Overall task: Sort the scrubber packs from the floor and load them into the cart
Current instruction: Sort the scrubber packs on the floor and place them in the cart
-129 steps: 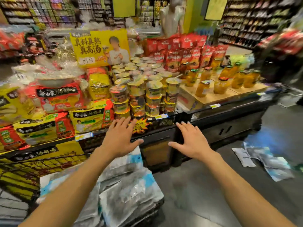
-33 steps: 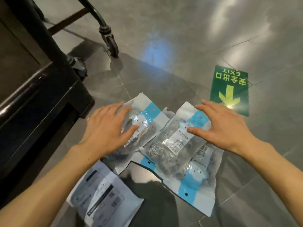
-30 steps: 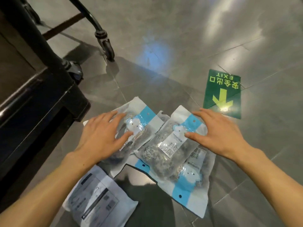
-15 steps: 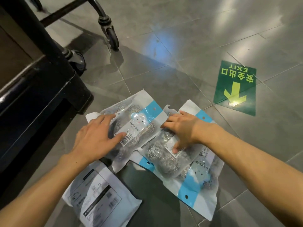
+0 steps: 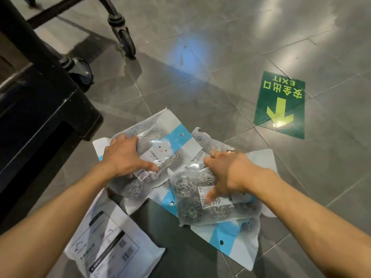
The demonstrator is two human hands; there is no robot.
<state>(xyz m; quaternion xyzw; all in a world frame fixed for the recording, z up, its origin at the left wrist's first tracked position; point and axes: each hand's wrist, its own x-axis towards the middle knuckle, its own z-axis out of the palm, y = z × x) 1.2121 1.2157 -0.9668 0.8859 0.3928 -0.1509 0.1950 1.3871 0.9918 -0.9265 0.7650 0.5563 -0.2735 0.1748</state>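
Observation:
Several clear scrubber packs with blue and white headers lie overlapped on the grey floor. My left hand (image 5: pixel 124 157) grips the left edge of the left scrubber pack (image 5: pixel 160 149), thumb on its label. My right hand (image 5: pixel 224 173) holds the right scrubber pack (image 5: pixel 192 197), fingers curled over its top edge and thumb on its front; that pack is raised off the ones beneath. Another scrubber pack (image 5: pixel 232 243) lies under it. A white pack lying face down (image 5: pixel 108 247) rests near my left forearm. Only the cart's black wheels (image 5: pixel 126 43) and frame show at the top left.
A black display base (image 5: pixel 40 113) fills the left side, close to the packs. A second cart wheel (image 5: pixel 81 71) stands beside it. A green exit sticker (image 5: pixel 281 105) with a yellow arrow is stuck on the tiled floor to the right.
My right hand has closed on the right pack and drawn it toward me, lifting its edge. My left hand has slid to the left pack's edge and gripped it.

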